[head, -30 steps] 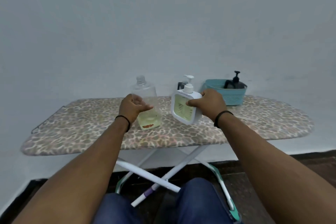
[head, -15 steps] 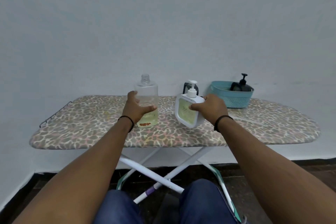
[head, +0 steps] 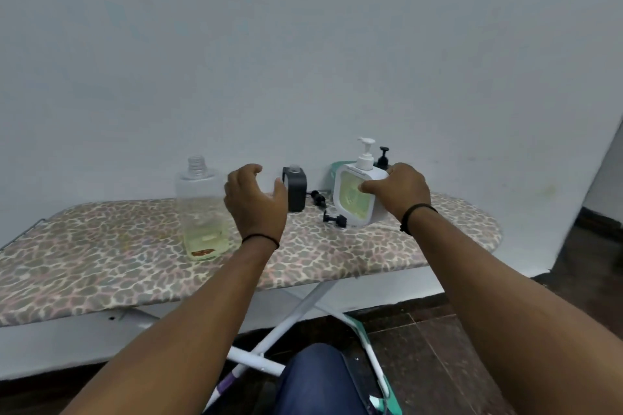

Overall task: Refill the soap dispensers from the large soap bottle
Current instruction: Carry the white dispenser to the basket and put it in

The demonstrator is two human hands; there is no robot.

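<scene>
Left hand (head: 256, 202) hovers beside clear bottle (head: 202, 209), fingers loosely curved, holding nothing; right hand (head: 399, 190) grips white dispenser (head: 357, 194).

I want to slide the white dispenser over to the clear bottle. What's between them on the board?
In the head view: the left hand, the black dispenser and two loose black pump heads lie between the clear bottle and white dispenser.

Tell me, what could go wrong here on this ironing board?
The uncapped clear bottle stands alone on the soft ironing board; the left hand hovering beside it could knock it over and spill soap. The white dispenser, gripped tilted by the right hand, might slip. The loose black pumps could roll off.
</scene>
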